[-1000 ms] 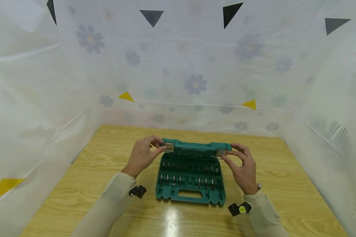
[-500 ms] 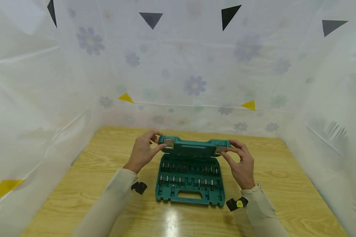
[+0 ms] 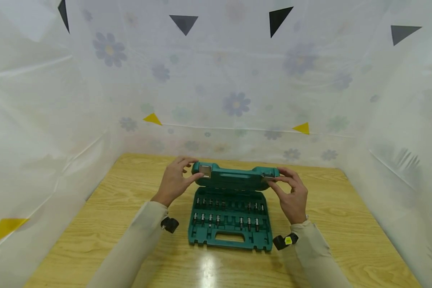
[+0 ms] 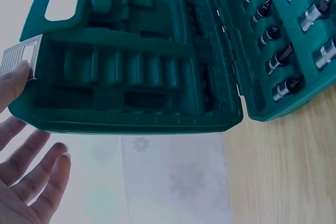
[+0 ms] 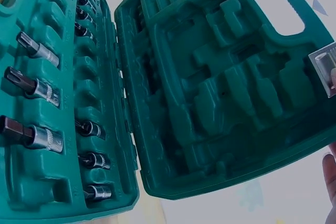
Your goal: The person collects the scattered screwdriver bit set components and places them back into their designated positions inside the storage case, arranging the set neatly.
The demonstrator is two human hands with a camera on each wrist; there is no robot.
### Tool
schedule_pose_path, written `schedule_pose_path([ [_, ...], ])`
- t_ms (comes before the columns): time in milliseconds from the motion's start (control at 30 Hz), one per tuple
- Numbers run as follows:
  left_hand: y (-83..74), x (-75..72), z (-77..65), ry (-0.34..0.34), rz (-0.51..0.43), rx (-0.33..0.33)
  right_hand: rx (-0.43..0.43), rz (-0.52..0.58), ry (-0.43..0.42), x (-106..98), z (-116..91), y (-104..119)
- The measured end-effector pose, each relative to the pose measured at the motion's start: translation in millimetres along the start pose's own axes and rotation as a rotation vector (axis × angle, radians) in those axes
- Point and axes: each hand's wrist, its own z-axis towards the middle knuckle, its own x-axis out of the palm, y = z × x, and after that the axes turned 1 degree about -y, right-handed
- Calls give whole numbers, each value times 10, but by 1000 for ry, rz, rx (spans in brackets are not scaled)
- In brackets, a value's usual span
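A green plastic socket-bit case stands open, its base [image 3: 209,237] flat on the table and its lid [image 3: 234,182] raised behind it. Two rows of bit sockets [image 3: 203,218] sit in the base, some slots vacant. My left hand [image 3: 173,182] holds the lid's left corner, the thumb on a metal latch [image 4: 34,51] and the other fingers at the outer edge. At the opposite corner my right hand [image 3: 293,200] pinches the lid beside the second latch [image 5: 321,61], thumb below, fingers along the edge. The lid's moulded recesses [image 4: 121,66] hold nothing.
The case rests on a wood-grain table [image 3: 147,260]. Pale flower-printed sheeting [image 3: 216,80] encloses it at the back and both sides, with black, grey and yellow triangles on it. Black devices [image 3: 170,225] are strapped at both wrists.
Both hands have moved slightly up and away with the lid, which has tilted further back. The right latch has swung and now shows nearly edge-on. The base has barely shifted.
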Motion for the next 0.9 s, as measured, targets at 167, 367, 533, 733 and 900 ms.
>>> schedule_pose_path([
  [167,25,15,23,35,-23,-23,-22,29,-28,15,20,-59],
  [367,48,26,51,45,-93,-46,-3,76,-34,14,57,-114],
  [533,69,44,81,43,-165,-57,13,126,-46,11,74,-250],
  [733,105,93,118,24,-210,-72,37,105,-30,14,113,-271],
  [900,114,114,139,13,-231,-80,-20,82,-11,28,178,-246],
])
